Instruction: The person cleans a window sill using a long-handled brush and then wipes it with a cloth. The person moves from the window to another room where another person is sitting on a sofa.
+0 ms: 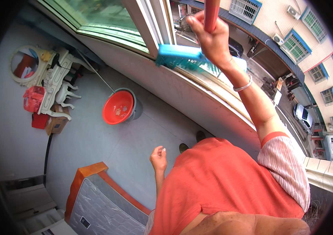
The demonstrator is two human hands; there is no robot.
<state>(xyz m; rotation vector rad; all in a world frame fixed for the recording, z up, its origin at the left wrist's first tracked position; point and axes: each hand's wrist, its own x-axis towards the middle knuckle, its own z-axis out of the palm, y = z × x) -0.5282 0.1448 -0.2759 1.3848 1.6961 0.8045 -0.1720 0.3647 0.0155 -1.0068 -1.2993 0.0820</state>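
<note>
Your right hand (215, 41) clasps the red handle (212, 15), likely steadying the blue brush (180, 52) at the window ledge (223, 100); your left hand (158, 159) hangs free, loosely curled. Beyond, a red basin (114, 100) overlaps a grey bucket (137, 109).

Handle (212, 15) in the right fingers (222, 30): red. Brush head (180, 51), lower left of them: bright blue; bristles (166, 62) teal. Bracelet (243, 87), below them: white. Garment (225, 172), right of the left fingers (158, 151): plain coral red; right sleeve (286, 166), thin reddish stripes on white. Basin (110, 112), up-left of the left fingers: orange-red; bucket (138, 109) around it, grey. Mattress (105, 203), below-left: grey, paler leaf pattern; bed frame (75, 190) orange-brown.
</note>
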